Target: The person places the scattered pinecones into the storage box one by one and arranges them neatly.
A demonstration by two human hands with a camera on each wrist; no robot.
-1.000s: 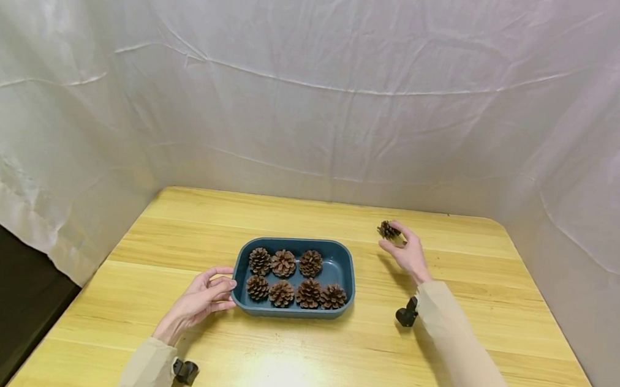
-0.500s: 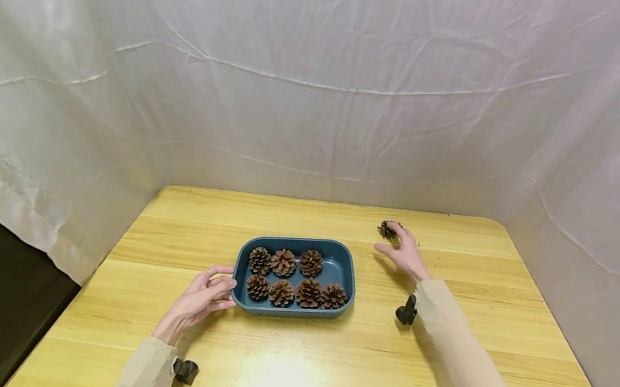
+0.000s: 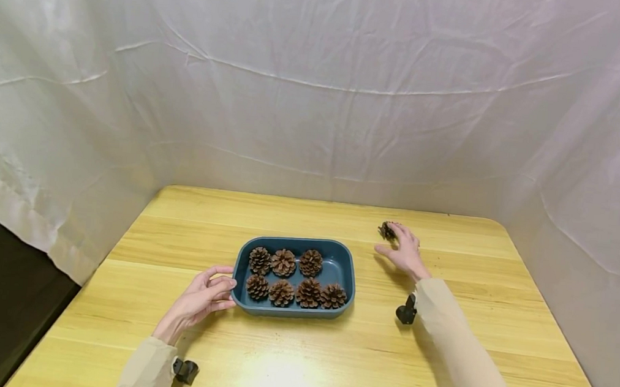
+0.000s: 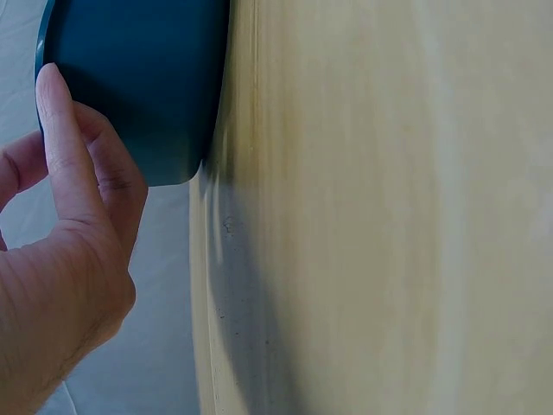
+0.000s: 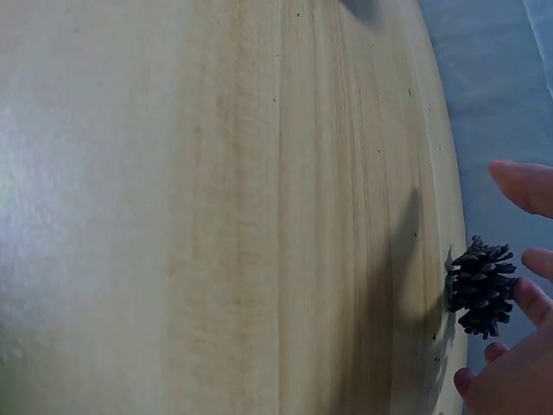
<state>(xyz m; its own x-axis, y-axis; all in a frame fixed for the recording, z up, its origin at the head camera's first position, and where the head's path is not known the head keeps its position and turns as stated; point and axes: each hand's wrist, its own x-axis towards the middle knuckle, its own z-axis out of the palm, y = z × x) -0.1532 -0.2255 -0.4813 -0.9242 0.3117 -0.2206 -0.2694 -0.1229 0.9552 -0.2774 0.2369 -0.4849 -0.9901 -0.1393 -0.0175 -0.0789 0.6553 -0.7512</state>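
In the head view a dark teal rectangular tray [image 3: 292,312] stands mid-table, holding several brown pine cones [image 3: 281,292] in two rows. My left hand [image 3: 202,298] holds the tray's left end, thumb at the rim and fingers against the outer wall; the left wrist view shows this hand [image 4: 82,216] at the tray's end wall [image 4: 138,95]. Toward the far right, my right hand [image 3: 406,251] reaches over a single pine cone [image 3: 387,230] on the table. In the right wrist view its fingertips [image 5: 527,294] are right at that cone [image 5: 482,287], while the thumb stands apart from it.
The light wooden table [image 3: 296,346] has rounded far corners, and its far edge lies just beyond the single pine cone. Pale curtains [image 3: 318,96] enclose the back and sides. At the tray's far right, a bare patch of its floor [image 3: 339,273] shows.
The right hand's thumb has spread slightly away from the single pine cone, and its fingers cover more of the cone. The left hand and tray have not moved.
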